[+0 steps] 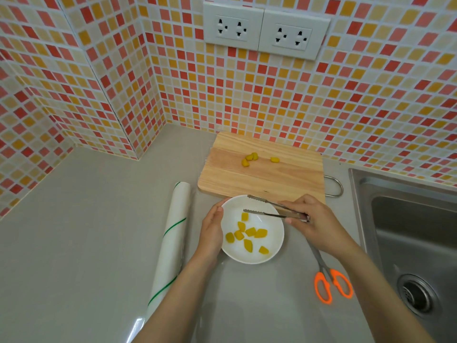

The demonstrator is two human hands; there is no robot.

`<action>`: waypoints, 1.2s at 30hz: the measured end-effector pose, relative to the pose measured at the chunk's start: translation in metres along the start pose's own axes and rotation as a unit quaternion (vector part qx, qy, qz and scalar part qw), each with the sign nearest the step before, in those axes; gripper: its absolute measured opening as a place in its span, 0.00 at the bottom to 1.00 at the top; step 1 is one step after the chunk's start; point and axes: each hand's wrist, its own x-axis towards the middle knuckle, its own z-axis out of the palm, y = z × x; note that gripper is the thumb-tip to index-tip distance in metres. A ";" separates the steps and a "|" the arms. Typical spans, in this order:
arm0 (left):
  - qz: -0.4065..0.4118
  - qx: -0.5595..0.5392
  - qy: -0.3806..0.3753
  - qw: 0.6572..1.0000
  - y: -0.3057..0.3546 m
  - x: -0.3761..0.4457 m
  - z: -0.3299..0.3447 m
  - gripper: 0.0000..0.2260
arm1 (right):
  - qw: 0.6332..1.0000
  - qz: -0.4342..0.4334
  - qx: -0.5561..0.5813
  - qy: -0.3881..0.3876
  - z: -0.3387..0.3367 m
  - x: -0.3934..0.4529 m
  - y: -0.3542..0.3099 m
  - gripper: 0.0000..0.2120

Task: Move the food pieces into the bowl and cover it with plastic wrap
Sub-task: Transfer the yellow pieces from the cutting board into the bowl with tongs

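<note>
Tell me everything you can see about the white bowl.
The white bowl is round, glossy, ceramic-looking and upright on the grey counter, just in front of the wooden cutting board. It holds about eight yellow food pieces. The left hand steadies its left rim; open metal tongs in the right hand hover over it.

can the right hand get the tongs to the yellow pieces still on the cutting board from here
Probably yes. The right hand holds the tongs open over the bowl, and the board lies just beyond, with nothing between the tongs and the pieces.
</note>
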 end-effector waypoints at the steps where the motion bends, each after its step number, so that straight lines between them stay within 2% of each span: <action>1: -0.001 -0.002 -0.001 1.000 0.000 0.000 0.000 0.14 | 1.000 0.002 -0.004 0.004 -0.002 -0.001 0.000 0.19; 6: -0.001 -0.004 0.003 1.000 0.001 -0.001 0.000 0.14 | 0.998 0.021 0.004 0.065 -0.007 0.012 0.011 0.20; 10: 0.001 -0.008 0.010 1.000 0.000 0.000 0.000 0.14 | 0.990 0.079 -0.022 0.111 0.002 0.046 0.028 0.20; 20: 0.001 -0.007 0.019 1.000 -0.004 0.002 0.000 0.14 | 0.982 0.146 -0.027 0.113 0.030 0.144 0.029 0.13; 23: 0.001 0.002 0.019 1.000 -0.006 0.002 -0.001 0.14 | 0.981 0.156 0.010 0.113 0.030 0.145 0.031 0.13; 28: 0.005 0.000 0.017 1.000 -0.006 0.002 0.000 0.14 | 0.982 0.171 0.026 0.071 0.022 0.137 0.037 0.14; 36: 0.016 -0.005 0.016 1.000 -0.004 0.001 0.001 0.14 | 0.981 0.160 -0.009 0.113 0.027 0.130 0.034 0.13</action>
